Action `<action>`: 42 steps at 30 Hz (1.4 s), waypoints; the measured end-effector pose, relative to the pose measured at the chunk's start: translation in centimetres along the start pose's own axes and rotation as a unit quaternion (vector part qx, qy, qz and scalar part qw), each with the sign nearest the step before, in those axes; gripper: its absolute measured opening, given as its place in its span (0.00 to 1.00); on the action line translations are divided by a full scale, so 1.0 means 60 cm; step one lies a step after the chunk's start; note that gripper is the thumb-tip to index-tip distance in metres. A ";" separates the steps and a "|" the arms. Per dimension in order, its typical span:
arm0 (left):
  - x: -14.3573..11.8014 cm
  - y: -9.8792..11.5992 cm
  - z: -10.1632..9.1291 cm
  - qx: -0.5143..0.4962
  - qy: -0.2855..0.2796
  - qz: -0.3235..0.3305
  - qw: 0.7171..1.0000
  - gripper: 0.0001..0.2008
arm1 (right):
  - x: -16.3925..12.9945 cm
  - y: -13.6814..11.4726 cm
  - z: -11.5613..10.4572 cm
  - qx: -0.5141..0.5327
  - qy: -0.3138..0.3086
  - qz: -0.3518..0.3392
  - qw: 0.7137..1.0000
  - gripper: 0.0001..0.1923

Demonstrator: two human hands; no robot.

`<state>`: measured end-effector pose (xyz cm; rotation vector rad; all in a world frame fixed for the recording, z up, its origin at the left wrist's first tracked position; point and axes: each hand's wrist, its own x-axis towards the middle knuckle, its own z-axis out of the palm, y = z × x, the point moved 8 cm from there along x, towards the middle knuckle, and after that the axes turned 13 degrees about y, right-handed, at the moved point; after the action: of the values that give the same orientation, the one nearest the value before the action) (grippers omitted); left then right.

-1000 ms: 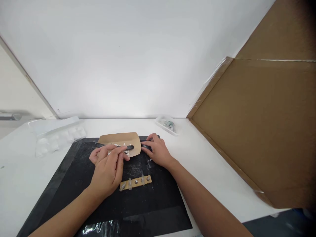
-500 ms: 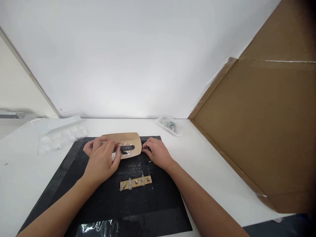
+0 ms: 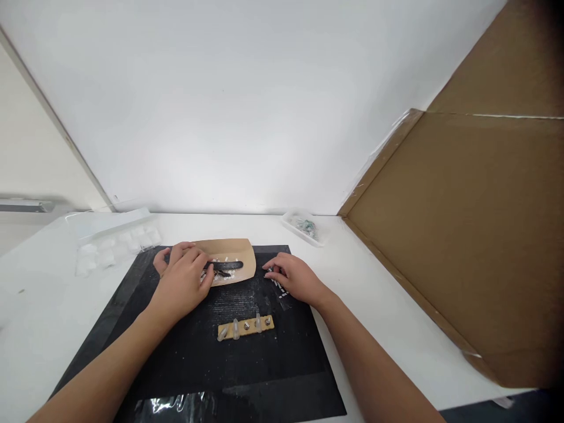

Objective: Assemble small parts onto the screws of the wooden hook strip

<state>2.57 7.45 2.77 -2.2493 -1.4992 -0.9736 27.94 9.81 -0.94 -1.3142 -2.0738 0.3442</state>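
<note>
My left hand (image 3: 183, 286) reaches over the left part of a tan cardboard tray (image 3: 240, 249). Its thumb and forefinger are closed near the left end of a black, slim tool (image 3: 231, 265); whether they grip it or a small piece is hidden. White bits (image 3: 228, 274) lie scattered in the tray around the tool. Right of the tray, my right hand (image 3: 293, 279) has its fingertips bent together low over the black mat, and what they hold is too small to make out. Small white pieces (image 3: 282, 291) lie in a row under that hand.
A tan strip (image 3: 252, 325) with metal studs and clear sleeves lies on the black mat (image 3: 247, 370). Behind are a clear compartment box (image 3: 114, 244) at left and a white dish (image 3: 304, 226) of greenish small parts. A cardboard wall (image 3: 462, 223) stands on the right.
My right hand has moved away from the tray's edge to the right, and the row of white pieces now shows beside it. My left hand stays over the tray, with the view shifted slightly.
</note>
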 end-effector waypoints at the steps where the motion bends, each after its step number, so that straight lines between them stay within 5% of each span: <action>1: -0.001 0.000 0.002 -0.002 -0.003 0.001 1.000 0.11 | -0.002 0.002 -0.003 0.007 -0.006 0.005 1.000 0.09; 24: -0.006 -0.003 0.017 -0.041 -0.041 0.024 0.998 0.08 | -0.019 0.031 -0.011 0.062 -0.046 0.086 0.993 0.06; 34: 0.007 0.009 -0.017 -0.061 0.024 0.016 0.998 0.10 | -0.021 0.032 -0.029 0.088 -0.037 0.107 0.990 0.09; 42: 0.004 0.031 -0.047 -0.158 0.096 -0.017 0.983 0.08 | -0.012 -0.008 -0.067 0.210 0.038 0.102 0.972 0.15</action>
<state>3.19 5.27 5.29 -2.2577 -1.3842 -1.4854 30.41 8.49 2.09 -1.2529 -1.6838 0.7649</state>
